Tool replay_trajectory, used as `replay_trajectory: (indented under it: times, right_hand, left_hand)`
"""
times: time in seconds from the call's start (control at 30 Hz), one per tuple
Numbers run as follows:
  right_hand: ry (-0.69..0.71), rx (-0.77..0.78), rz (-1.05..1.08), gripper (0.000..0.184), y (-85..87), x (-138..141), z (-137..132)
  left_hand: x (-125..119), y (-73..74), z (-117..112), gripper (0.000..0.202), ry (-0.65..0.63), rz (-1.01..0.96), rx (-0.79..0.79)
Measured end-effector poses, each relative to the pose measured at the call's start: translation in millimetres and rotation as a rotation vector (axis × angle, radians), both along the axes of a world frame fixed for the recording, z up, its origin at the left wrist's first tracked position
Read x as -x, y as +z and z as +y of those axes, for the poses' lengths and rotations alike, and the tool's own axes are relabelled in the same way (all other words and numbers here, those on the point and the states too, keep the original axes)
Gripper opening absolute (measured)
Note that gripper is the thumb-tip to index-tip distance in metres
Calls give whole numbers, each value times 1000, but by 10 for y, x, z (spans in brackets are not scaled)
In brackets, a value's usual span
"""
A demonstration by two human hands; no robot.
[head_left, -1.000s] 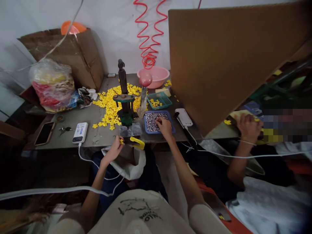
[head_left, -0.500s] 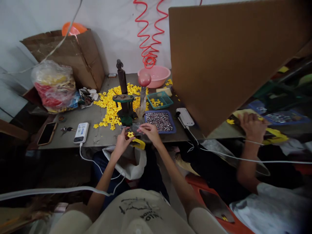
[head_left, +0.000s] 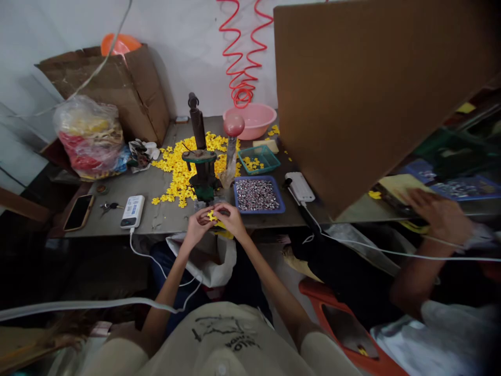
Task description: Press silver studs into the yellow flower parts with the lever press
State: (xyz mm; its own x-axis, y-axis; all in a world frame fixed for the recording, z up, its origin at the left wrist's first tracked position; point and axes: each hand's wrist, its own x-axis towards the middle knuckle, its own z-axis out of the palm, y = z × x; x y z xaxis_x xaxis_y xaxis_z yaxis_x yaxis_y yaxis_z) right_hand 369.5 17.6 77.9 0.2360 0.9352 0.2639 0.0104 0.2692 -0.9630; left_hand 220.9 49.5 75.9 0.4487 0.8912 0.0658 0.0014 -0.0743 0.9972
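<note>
A small yellow flower-shaped piece [head_left: 212,214] is pinched between the fingertips of both hands at the table's front edge. My left hand [head_left: 198,225] grips it from the left, and my right hand [head_left: 231,220] meets it from the right, fingers closed. Just behind them stands a dark green hand press [head_left: 203,180] with a red ball-topped lever [head_left: 234,126]. A yellow strip [head_left: 224,233] shows under my hands, partly covered. To their right sits a blue tray [head_left: 283,206] of small shiny metal bits. Many loose yellow pieces [head_left: 176,167] lie heaped around the press.
A green basket [head_left: 270,166] with yellow pieces, a pink basin [head_left: 256,122] and a cardboard sheet [head_left: 352,94] stand behind and right. Power bank [head_left: 133,211], keys [head_left: 110,206] and phone [head_left: 79,212] lie left. A white bag [head_left: 223,271] hangs below. A co-worker's hand [head_left: 442,214] is at right.
My right hand has moved left from beside the press to meet my left hand at the yellow piece. The co-worker's hand has shifted right and nearer.
</note>
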Motion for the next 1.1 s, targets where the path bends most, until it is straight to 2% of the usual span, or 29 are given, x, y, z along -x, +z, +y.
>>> replay_trajectory:
  times: [0.17, 0.37, 0.5, 0.6, 0.67, 0.77, 0.87, 0.93, 1.03, 1.1]
  right_hand:
    - [-24, -44, -117, 16, 78, -14, -34]
    - [-100, -72, -197, 13, 130, 59, -58]
    - [-116, -54, -235, 16, 134, 148, -98]
    - [-94, 6, -193, 20, 143, 134, -135]
    - [-169, 30, -142, 27, 163, 36, -122]
    - [-387, 31, -38, 34, 266, -248, -8]
    - [-537, -40, 61, 34, 524, -575, 184]
    - [-562, -126, 98, 35, 799, -737, 312]
    - [-460, -215, 147, 42, 1341, -833, 473]
    - [-298, -258, 192, 49, 1742, -802, 569]
  left_hand:
    - [2, -42, 13, 58, 33, -29, 28]
    - [4, -92, 40, 49, 134, -13, -121]
    - [29, -160, 53, 56, 98, -29, -32]
    - [82, -160, 75, 56, 125, 60, -61]
    - [135, -126, 104, 50, 185, 183, -172]
    - [199, -80, 146, 36, 304, 386, -353]
    - [205, -109, 164, 32, 387, 545, -381]
    - [181, -166, 169, 33, 396, 595, -364]
    - [129, -252, 196, 34, 395, 609, -362]
    - [96, -285, 233, 35, 401, 613, -361]
